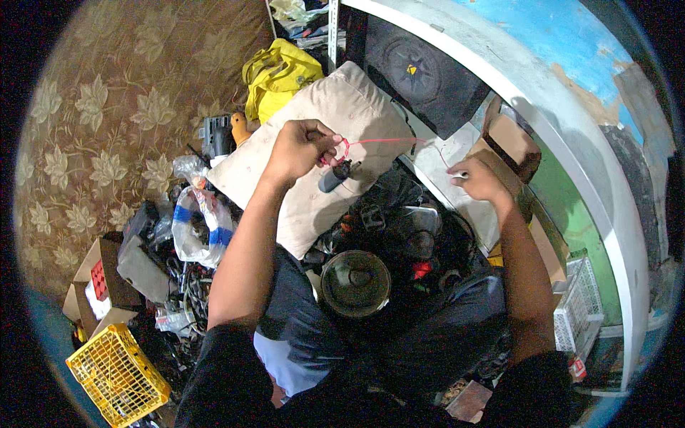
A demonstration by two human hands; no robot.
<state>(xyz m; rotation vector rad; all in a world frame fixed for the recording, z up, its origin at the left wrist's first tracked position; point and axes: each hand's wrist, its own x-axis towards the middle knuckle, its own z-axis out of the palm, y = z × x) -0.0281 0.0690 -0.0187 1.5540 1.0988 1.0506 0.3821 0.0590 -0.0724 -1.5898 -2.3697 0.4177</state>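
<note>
A thin red wire [385,140] stretches between my two hands above a pale cushion [314,121]. At its left end, where the wire is bunched or coiled, my left hand [300,152] pinches it between thumb and fingers. The other end runs down to my right hand [479,182], whose fingers are closed on it over the cardboard boxes. Just below my left hand is a small black and grey device [335,176], against the cushion. Whether it lies there or hangs from the wire, I cannot tell.
Between my legs stands a round metal pot [355,284], with a dark heap of parts [407,228] beyond it. A yellow bag [282,75] and a black speaker box [421,71] are at the back. Cables, plastic bags and a yellow crate [118,374] crowd the left.
</note>
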